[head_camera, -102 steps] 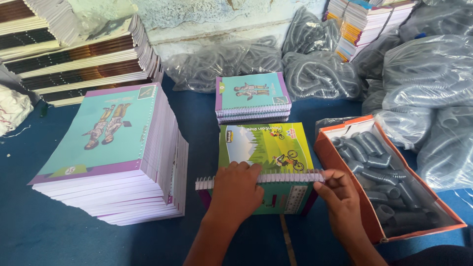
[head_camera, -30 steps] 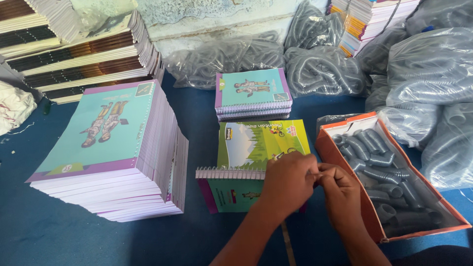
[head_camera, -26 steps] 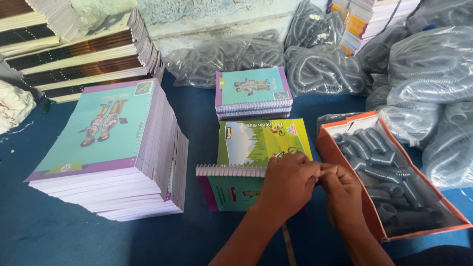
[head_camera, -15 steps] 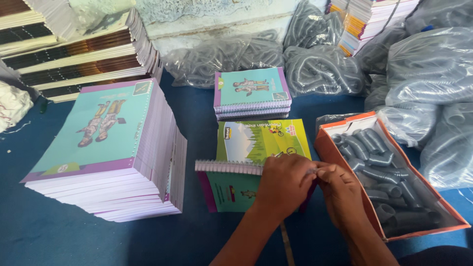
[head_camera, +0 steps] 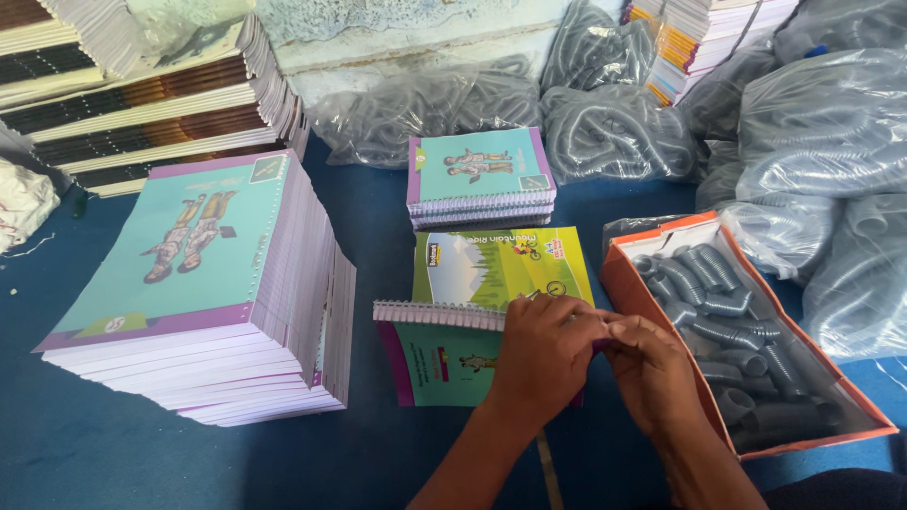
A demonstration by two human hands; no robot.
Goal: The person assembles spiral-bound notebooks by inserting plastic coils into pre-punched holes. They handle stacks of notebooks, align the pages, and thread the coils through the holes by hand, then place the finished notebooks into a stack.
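Notebook point(head_camera: 444, 354) with a teal and purple cover lies open on the blue cloth point(head_camera: 113, 463), a white spiral coil point(head_camera: 436, 314) running along its fold and a green picture page point(head_camera: 496, 264) flipped up behind. The left hand point(head_camera: 546, 357) curls over the right end of the coil, fingertips pinched there; the right hand point(head_camera: 650, 370) meets it, fingers bent and pinching at the same spot. Whatever they pinch is hidden. An orange cardboard box point(head_camera: 625, 283) of grey coils sits just right of the hands. A tall stack of teal covers point(head_camera: 203, 293) stands to the left, and a short stack of bound notebooks point(head_camera: 480, 178) lies behind. Clear bags of grey coils point(head_camera: 831, 123) are heaped along the back and right.
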